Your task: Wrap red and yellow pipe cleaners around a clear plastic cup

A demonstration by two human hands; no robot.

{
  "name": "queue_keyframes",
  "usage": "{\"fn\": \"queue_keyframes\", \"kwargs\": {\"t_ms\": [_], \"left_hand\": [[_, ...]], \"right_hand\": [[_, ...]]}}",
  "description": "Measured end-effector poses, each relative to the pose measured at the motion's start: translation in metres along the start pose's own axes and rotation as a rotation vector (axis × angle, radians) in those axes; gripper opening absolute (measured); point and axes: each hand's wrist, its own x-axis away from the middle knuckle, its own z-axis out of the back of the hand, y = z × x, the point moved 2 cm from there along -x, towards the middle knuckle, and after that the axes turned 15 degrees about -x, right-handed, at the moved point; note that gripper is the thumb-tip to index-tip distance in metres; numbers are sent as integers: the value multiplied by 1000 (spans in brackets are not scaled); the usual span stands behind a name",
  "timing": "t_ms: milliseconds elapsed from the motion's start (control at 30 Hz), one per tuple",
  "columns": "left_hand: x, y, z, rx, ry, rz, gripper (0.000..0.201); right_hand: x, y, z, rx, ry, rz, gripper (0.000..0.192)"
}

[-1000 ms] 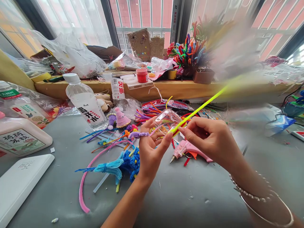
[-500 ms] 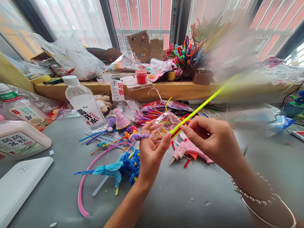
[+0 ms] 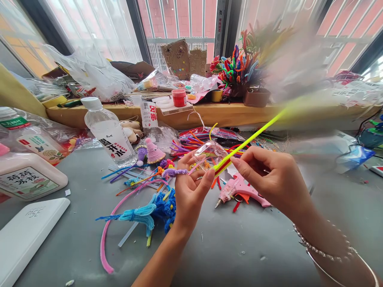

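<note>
My left hand [image 3: 193, 191] is closed, thumb and forefinger pinching the lower end of a yellow-green pipe cleaner [image 3: 249, 140] with a dark red strand along it. A fuzzy purple band [image 3: 173, 172] wraps one of its fingers. My right hand [image 3: 271, 179] is closed in a pinch at the same bundle, just past the left fingertips; the exact contact is partly hidden. The pipe cleaner's far end blurs out at upper right. Below the hands lies a pink glue gun [image 3: 239, 189]. Blue pipe-cleaner flowers [image 3: 166, 209] and a light-blue bundle [image 3: 139, 215] lie left of my left wrist.
A long pink pipe cleaner [image 3: 104, 243] curves across the grey table. Water bottle [image 3: 110, 133], juice jug [image 3: 28, 175] and white box [image 3: 32, 239] stand or lie at left. Loose pipe cleaners [image 3: 185, 147] pile behind the hands; a cluttered wooden ledge [image 3: 125, 115] runs along the window.
My right fingertips have slid slightly up and right along the yellow-green pipe cleaner. My left hand keeps its pinch. The whole view has shifted a little.
</note>
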Motion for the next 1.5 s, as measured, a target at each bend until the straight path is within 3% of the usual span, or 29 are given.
{"fn": "queue_keyframes", "kwargs": {"t_ms": [567,833,1500], "left_hand": [[1,1,0,-40,8,25,46],[-1,1,-5,42,-54,201,49],[-1,0,-5,11,-38,176,48]], "right_hand": [[-1,3,0,-29,-15,-19,22],[-1,3,8,-48,17,-13,23],[-3,5,6,-22,-29,-19,24]]}}
